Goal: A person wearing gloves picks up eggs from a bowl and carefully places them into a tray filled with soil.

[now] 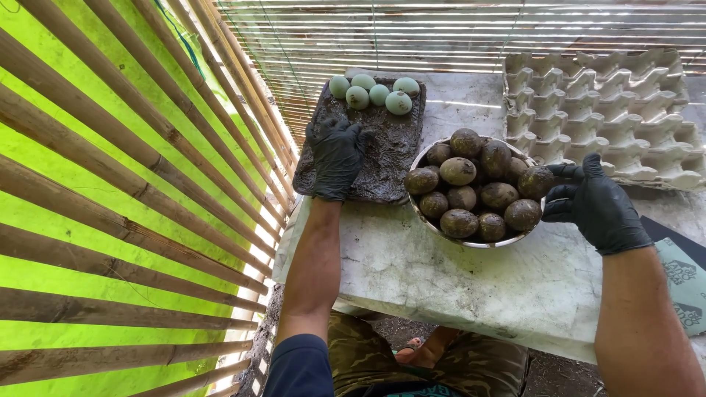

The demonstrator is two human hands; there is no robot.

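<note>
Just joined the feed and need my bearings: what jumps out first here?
A metal bowl heaped with mud-coated eggs sits mid-table, the gloved right hand at its rim. The gloved left hand presses on a muddy tray; five clean pale-green eggs line its far end. Empty egg cartons sit far right.

Grey egg cartons (603,110) (stacked, perhaps)

A stack of grey moulded-pulp egg trays (603,110), empty and square with rows of cups, is sitting at the bench's (471,287) far right corner.
</note>
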